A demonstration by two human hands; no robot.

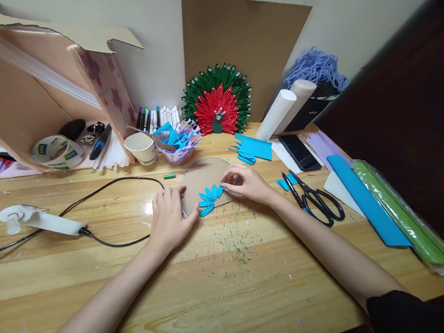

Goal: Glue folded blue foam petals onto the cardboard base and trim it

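A round cardboard disc (202, 180) lies on the wooden table (229, 267). Several blue paper petals (209, 199) are fixed along its near edge. My left hand (170, 216) rests on the disc's left edge, fingers curled over it, holding it down. My right hand (244, 181) pinches the rightmost blue petal against the disc's right side with its fingertips together.
A white glue gun (39, 222) with a black cord lies at left. Black scissors (315, 200), blue and green sheets (365, 199), a phone (299, 151), a paper cup (141, 148), a bowl of petals (177, 144), tape (55, 150) and a green-red paper flower (217, 101) surround the disc.
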